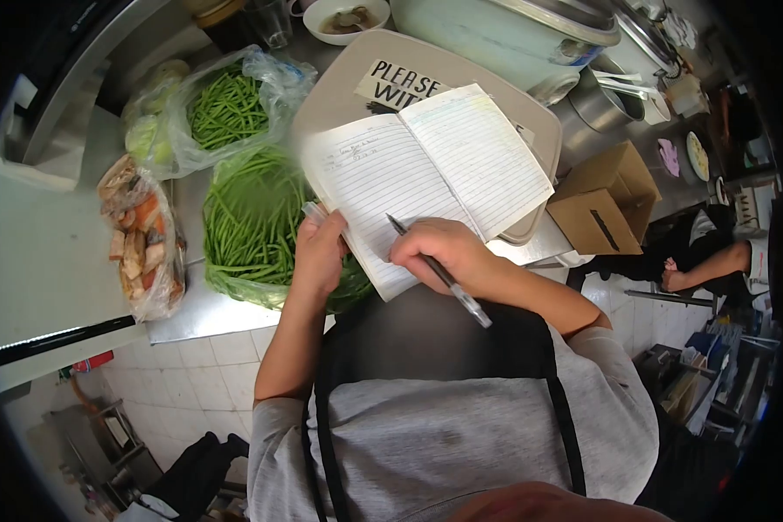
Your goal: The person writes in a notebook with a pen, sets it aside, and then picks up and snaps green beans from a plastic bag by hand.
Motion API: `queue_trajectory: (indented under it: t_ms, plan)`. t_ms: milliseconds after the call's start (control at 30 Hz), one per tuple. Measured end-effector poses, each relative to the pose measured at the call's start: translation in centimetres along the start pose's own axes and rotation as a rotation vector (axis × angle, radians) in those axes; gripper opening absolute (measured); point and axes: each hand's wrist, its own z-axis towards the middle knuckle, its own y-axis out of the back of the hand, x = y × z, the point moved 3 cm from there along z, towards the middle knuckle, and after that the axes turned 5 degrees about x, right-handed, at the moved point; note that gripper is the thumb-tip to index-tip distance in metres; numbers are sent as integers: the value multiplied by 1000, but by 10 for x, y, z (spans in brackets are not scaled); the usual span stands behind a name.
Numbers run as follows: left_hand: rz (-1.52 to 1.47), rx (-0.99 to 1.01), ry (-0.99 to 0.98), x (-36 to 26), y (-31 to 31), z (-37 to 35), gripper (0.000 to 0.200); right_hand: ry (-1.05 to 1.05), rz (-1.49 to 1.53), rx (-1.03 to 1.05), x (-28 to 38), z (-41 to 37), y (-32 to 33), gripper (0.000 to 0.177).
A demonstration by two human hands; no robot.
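An open lined notebook rests at an angle on a beige plastic lid, with a few lines of handwriting near the top of its left page. My left hand is closed at the notebook's lower left edge, thumb along the page. A small translucent piece, perhaps a pen cap, sticks out between its fingers. My right hand lies on the lower part of the notebook and grips a pen. The pen's dark tip points up and left over the left page, its clear end toward my apron.
Bags of green beans and a bag of orange-brown chunks stand left. The lid bears a lettered label. Behind are a bowl and a large container. Right are a cardboard box and another person's arm.
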Motion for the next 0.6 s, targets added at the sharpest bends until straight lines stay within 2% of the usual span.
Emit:
queue_trajectory:
  t_ms: [67, 233, 600]
  plan:
    - [9, 11, 13, 0, 1, -1, 26, -30, -1, 90, -3, 5, -2, 12]
    - [91, -3, 33, 7, 9, 2, 25, -53, 27, 77, -7, 4, -5, 14]
    - [29, -23, 24, 9, 5, 4, 22, -81, 40, 57, -18, -1, -12, 19]
